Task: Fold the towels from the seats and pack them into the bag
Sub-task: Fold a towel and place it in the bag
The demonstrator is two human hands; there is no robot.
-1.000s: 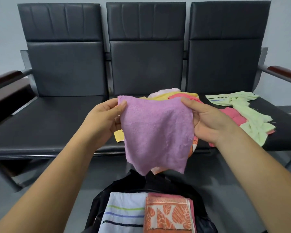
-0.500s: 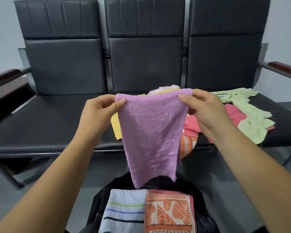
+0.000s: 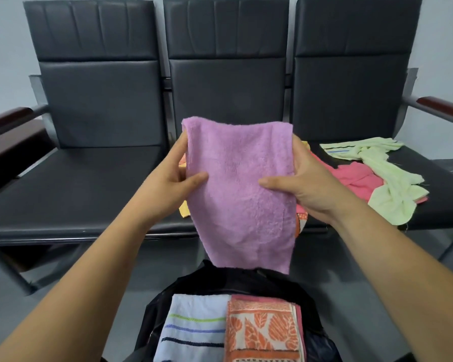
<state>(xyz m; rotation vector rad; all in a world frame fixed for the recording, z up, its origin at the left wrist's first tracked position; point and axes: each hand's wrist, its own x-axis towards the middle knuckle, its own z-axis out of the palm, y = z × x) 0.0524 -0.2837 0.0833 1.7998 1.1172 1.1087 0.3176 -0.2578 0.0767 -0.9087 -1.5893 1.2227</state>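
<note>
A purple towel (image 3: 239,189) hangs upright in front of me, above the open black bag (image 3: 215,282). My left hand (image 3: 171,173) grips its left edge, thumb on the front. My right hand (image 3: 302,178) grips the right edge the same way. Inside the bag lie a folded white towel with coloured stripes (image 3: 194,327) and a folded orange leaf-patterned towel (image 3: 262,330). On the right seat lie a pale green towel (image 3: 387,184) and a pink towel (image 3: 356,178). Yellow and orange towels on the middle seat are mostly hidden behind the purple one.
A row of three black padded seats (image 3: 76,186) stands against the wall, with wooden armrests at the left (image 3: 8,118) and right (image 3: 442,105). The grey floor (image 3: 324,262) lies between the seats and the bag.
The purple towel rose higher and now hangs as a narrower, neater panel. Both hands slid from its top corners down to grip its side edges.
</note>
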